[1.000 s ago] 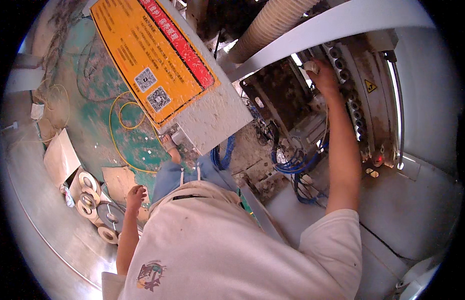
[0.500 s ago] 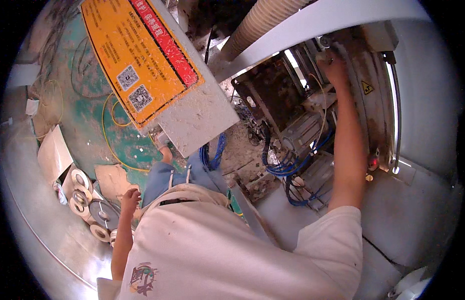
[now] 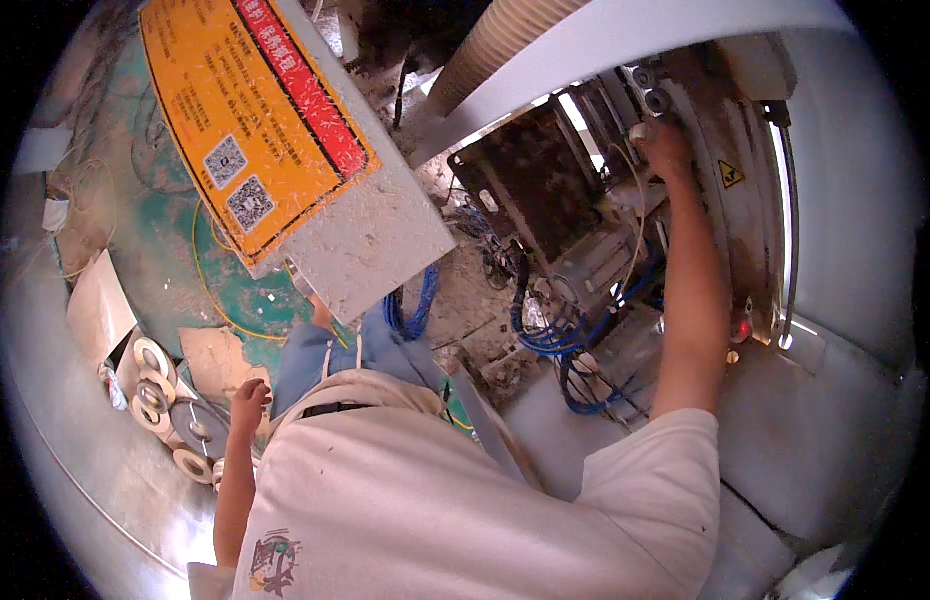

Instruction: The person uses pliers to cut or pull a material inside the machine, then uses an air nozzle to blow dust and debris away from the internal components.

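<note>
My right arm stretches into a dusty machine. At its end, my right hand (image 3: 667, 150) is closed beside a metal column, just below two round grey rollers (image 3: 657, 99). A small pale knob-like piece (image 3: 638, 132) shows at its fingers, and a thin cream tube (image 3: 642, 205) hangs down close by. What the fingers grip is too small and partly hidden. My left hand (image 3: 250, 405) hangs by my hip with loosely bent fingers, holding nothing.
A grey box with an orange and red label (image 3: 255, 130) juts out before me. Blue hoses (image 3: 555, 340) loop beneath a dark rusty plate (image 3: 530, 185). A ribbed duct (image 3: 505, 45) crosses above. Rolls of edge tape (image 3: 155, 390) lean at the left near cardboard (image 3: 225, 360).
My right hand has come slightly down and back, uncovering the rollers above it. The view has shifted a little; my left hand still hangs at my side.
</note>
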